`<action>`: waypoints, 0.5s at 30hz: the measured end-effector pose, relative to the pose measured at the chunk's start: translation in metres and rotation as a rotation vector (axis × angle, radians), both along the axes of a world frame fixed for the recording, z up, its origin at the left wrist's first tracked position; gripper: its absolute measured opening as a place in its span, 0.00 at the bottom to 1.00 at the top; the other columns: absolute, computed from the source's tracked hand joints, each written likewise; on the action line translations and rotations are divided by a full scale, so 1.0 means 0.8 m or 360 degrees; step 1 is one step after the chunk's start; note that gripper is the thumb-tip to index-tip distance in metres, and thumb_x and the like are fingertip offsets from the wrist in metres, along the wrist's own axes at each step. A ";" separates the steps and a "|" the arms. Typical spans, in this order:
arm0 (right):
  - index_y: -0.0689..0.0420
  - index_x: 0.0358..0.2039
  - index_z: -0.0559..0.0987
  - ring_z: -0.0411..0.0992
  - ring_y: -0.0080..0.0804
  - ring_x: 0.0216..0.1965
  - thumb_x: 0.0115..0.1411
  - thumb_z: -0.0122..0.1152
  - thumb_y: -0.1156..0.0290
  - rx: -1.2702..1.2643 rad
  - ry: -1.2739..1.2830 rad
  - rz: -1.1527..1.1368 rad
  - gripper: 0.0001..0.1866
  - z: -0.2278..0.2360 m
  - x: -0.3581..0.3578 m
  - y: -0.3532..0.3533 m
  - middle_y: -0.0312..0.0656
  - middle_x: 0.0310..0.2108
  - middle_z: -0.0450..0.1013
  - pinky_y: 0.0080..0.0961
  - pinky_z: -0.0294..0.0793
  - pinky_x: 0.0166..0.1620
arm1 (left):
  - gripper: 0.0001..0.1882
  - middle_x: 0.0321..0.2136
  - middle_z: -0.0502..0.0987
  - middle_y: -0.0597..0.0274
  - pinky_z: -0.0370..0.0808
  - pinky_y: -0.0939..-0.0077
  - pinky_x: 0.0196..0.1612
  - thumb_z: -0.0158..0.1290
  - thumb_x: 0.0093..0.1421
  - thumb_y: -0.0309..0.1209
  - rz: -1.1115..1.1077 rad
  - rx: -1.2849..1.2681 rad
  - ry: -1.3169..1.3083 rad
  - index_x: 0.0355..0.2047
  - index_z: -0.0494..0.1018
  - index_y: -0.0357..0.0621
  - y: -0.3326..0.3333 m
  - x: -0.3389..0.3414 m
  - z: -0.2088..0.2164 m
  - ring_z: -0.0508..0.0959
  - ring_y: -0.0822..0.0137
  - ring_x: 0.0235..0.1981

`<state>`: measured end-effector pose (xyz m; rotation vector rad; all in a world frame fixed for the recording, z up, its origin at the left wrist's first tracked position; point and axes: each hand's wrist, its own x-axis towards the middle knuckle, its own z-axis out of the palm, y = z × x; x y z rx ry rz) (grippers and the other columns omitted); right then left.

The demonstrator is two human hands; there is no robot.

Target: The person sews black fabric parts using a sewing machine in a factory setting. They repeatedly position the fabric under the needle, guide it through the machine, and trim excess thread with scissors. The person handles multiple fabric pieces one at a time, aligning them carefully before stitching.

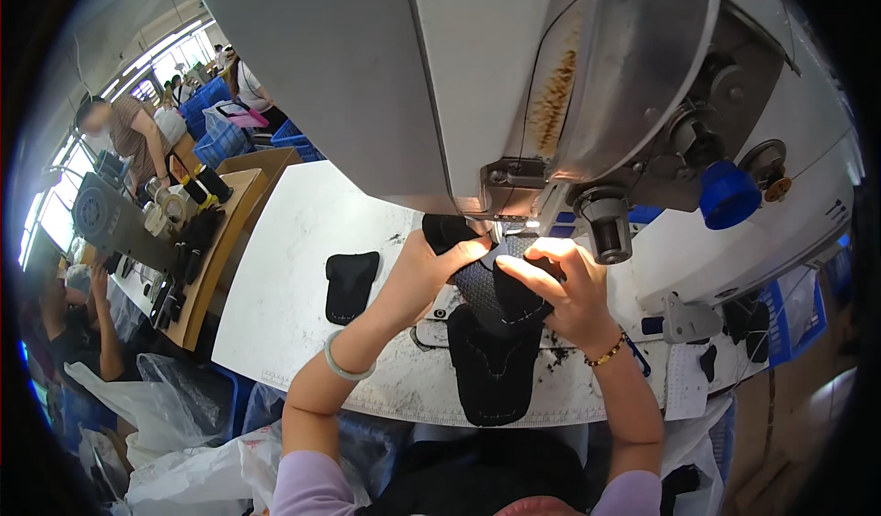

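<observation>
Beneath the sewing machine, your left hand and right hand both grip the dark cloth.

No words or numbers can be read clearly. Small dark characters on the sewing machine's white side, at the right, are too blurred; the pale sheet's faint marks, at the right, and the fine ruler marks along the white table's near edge are too small.

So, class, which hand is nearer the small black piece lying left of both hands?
Left. The left hand is right of the black piece; the right hand lies farther right.
</observation>
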<state>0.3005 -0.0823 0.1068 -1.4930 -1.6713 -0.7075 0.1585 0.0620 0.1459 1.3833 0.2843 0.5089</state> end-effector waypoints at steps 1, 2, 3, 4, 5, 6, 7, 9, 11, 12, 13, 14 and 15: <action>0.39 0.46 0.78 0.65 0.31 0.27 0.31 0.67 0.73 -0.0032 0.0038 0.0021 0.34 0.002 -0.001 -0.001 0.37 0.33 0.63 0.26 0.67 0.29 | 0.09 0.34 0.75 0.61 0.73 0.81 0.40 0.52 0.56 0.22 -0.0016 -0.0092 0.0004 0.38 0.71 0.34 0.002 -0.001 -0.001 0.75 0.74 0.36; 0.39 0.45 0.78 0.65 0.31 0.27 0.31 0.67 0.73 -0.0064 0.0077 0.0042 0.34 0.003 -0.002 -0.001 0.37 0.33 0.64 0.26 0.67 0.29 | 0.09 0.34 0.75 0.61 0.73 0.81 0.40 0.52 0.56 0.22 -0.0018 -0.0095 -0.0023 0.39 0.71 0.34 0.002 -0.003 -0.003 0.75 0.74 0.35; 0.39 0.43 0.80 0.66 0.30 0.28 0.30 0.67 0.72 -0.0048 0.0087 0.0043 0.32 0.005 0.000 0.001 0.36 0.34 0.65 0.26 0.68 0.30 | 0.10 0.34 0.75 0.61 0.73 0.81 0.40 0.52 0.56 0.22 -0.0029 -0.0096 -0.0054 0.39 0.71 0.34 0.004 -0.002 -0.005 0.75 0.74 0.35; 0.39 0.42 0.81 0.67 0.30 0.28 0.31 0.67 0.72 -0.0065 0.0141 0.0052 0.31 0.003 0.001 0.001 0.36 0.34 0.66 0.26 0.68 0.30 | 0.10 0.34 0.75 0.62 0.73 0.80 0.40 0.52 0.56 0.22 -0.0040 -0.0096 -0.0085 0.39 0.71 0.34 0.004 -0.001 -0.005 0.75 0.74 0.35; 0.40 0.42 0.81 0.67 0.30 0.28 0.31 0.67 0.71 -0.0082 0.0195 0.0062 0.29 -0.001 0.003 0.000 0.36 0.35 0.67 0.26 0.68 0.30 | 0.10 0.34 0.75 0.62 0.72 0.80 0.41 0.52 0.57 0.24 -0.0005 -0.0066 -0.0084 0.39 0.72 0.34 0.002 -0.001 -0.006 0.75 0.74 0.35; 0.40 0.41 0.82 0.68 0.29 0.28 0.32 0.68 0.71 -0.0093 0.0240 0.0067 0.28 -0.001 0.005 0.001 0.36 0.35 0.67 0.26 0.69 0.30 | 0.10 0.34 0.75 0.62 0.71 0.80 0.41 0.52 0.57 0.25 0.0023 -0.0031 -0.0091 0.38 0.72 0.35 -0.002 0.001 -0.006 0.74 0.74 0.35; 0.41 0.40 0.83 0.70 0.28 0.29 0.36 0.69 0.69 0.0003 0.0310 0.0157 0.24 0.001 0.003 0.004 0.37 0.35 0.69 0.25 0.69 0.30 | 0.10 0.34 0.76 0.63 0.70 0.80 0.41 0.53 0.57 0.27 0.0053 0.0004 -0.0099 0.38 0.72 0.36 -0.005 0.001 -0.006 0.73 0.75 0.35; 0.44 0.40 0.82 0.69 0.25 0.33 0.38 0.69 0.71 -0.0027 0.0317 0.0172 0.23 0.004 0.000 -0.001 0.34 0.35 0.67 0.21 0.73 0.35 | 0.10 0.34 0.76 0.64 0.70 0.80 0.42 0.52 0.58 0.27 0.0016 0.0018 -0.0092 0.39 0.72 0.36 -0.004 0.000 -0.014 0.73 0.75 0.36; 0.47 0.41 0.82 0.69 0.23 0.34 0.38 0.70 0.73 -0.0030 0.0264 0.0158 0.23 0.006 -0.004 -0.002 0.33 0.36 0.66 0.18 0.74 0.38 | 0.10 0.34 0.76 0.63 0.70 0.80 0.42 0.52 0.58 0.27 -0.0002 -0.0029 -0.0091 0.39 0.72 0.35 -0.003 -0.001 -0.011 0.74 0.75 0.37; 0.47 0.40 0.82 0.69 0.24 0.34 0.39 0.70 0.72 -0.0017 0.0266 0.0145 0.23 0.005 -0.005 -0.002 0.33 0.36 0.66 0.19 0.74 0.37 | 0.10 0.35 0.76 0.63 0.70 0.80 0.42 0.53 0.58 0.27 -0.0013 -0.0059 -0.0083 0.39 0.72 0.35 -0.003 0.000 -0.010 0.74 0.75 0.37; 0.47 0.40 0.82 0.69 0.24 0.33 0.39 0.70 0.70 -0.0004 0.0268 0.0132 0.22 0.003 -0.007 -0.003 0.33 0.36 0.66 0.20 0.74 0.37 | 0.10 0.35 0.76 0.63 0.70 0.80 0.42 0.53 0.58 0.27 -0.0025 -0.0089 -0.0076 0.39 0.72 0.35 -0.002 0.000 -0.011 0.74 0.75 0.38; 0.47 0.40 0.82 0.70 0.25 0.33 0.40 0.70 0.68 0.0008 0.0270 0.0118 0.22 0.001 -0.008 -0.003 0.34 0.35 0.66 0.20 0.74 0.36 | 0.10 0.35 0.76 0.63 0.71 0.80 0.43 0.52 0.58 0.26 -0.0068 -0.0106 -0.0076 0.40 0.72 0.35 0.002 0.001 -0.013 0.74 0.75 0.38; 0.48 0.41 0.82 0.70 0.26 0.32 0.40 0.69 0.69 -0.0017 0.0186 0.0055 0.22 0.003 -0.010 -0.003 0.34 0.35 0.66 0.21 0.73 0.35 | 0.10 0.35 0.76 0.62 0.71 0.80 0.43 0.52 0.58 0.25 -0.0097 -0.0119 -0.0078 0.40 0.72 0.35 0.009 0.002 -0.015 0.74 0.74 0.38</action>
